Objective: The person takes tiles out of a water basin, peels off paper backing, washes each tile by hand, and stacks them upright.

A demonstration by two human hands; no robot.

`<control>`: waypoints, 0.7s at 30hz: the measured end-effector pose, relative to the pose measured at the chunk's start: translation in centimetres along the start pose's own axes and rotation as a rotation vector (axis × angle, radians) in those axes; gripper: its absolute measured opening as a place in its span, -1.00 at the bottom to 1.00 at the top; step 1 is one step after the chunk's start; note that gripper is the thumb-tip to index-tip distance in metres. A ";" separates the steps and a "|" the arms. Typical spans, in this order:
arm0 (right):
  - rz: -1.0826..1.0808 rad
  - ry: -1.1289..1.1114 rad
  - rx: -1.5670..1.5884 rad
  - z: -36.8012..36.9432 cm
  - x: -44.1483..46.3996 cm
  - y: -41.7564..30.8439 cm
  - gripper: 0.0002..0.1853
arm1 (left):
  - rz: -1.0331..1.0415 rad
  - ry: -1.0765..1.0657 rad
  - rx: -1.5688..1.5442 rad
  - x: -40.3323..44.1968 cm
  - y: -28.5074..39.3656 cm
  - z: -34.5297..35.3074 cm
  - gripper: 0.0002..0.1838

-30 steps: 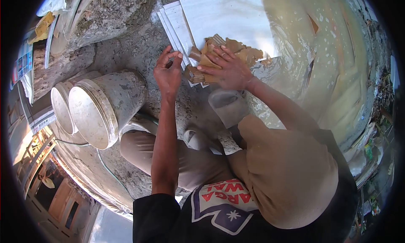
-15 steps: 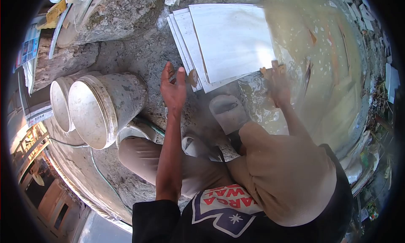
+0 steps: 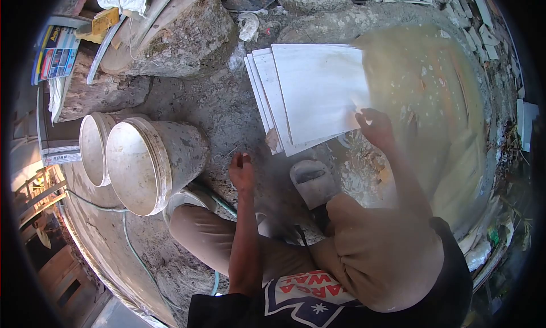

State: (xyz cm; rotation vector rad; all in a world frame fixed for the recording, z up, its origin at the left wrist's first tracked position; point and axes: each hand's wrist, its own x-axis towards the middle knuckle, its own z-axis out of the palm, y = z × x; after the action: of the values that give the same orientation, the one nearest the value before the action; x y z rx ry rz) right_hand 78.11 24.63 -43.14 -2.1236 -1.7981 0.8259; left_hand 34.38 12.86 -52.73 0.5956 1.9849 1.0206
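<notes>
Several flat white tiles (image 3: 321, 92) lie in a fanned stack, the lower ones showing at the left and bottom. At the top tile's lower right corner is my right hand (image 3: 378, 130), its thumb and finger curled into a pinch on that corner. My left hand (image 3: 242, 173) hangs over the grey ground, left of and below the stack. Its fingers are curled in, and what they hold, if anything, does not show. A brown chip (image 3: 273, 139) sits at the stack's left edge. Beneath my right forearm lies a yellowish piece (image 3: 385, 175).
Cloudy tan water (image 3: 432, 123) lies right of the stack. Two white buckets (image 3: 136, 167) rest on their sides at the left, near a green hose (image 3: 219, 198). A large rock (image 3: 193, 38) stands at the upper left. A grey sandal-like shape (image 3: 314, 184) is near my knees.
My left hand has come down, away from the stack, and its spread fingers have curled in. My right hand has shifted onto the tile's corner. The whole view has tilted upward.
</notes>
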 end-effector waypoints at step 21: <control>-0.402 0.050 -0.023 8.5 19.8 -22.5 -0.52 | -0.623 -0.510 -0.787 -13.6 11.9 11.5 -0.43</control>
State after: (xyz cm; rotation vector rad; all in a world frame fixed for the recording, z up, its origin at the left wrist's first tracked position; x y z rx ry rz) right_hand 56.45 47.06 -43.53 -1.6877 -2.1125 0.6433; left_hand 52.08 15.17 -40.86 -0.1876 1.0670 1.0070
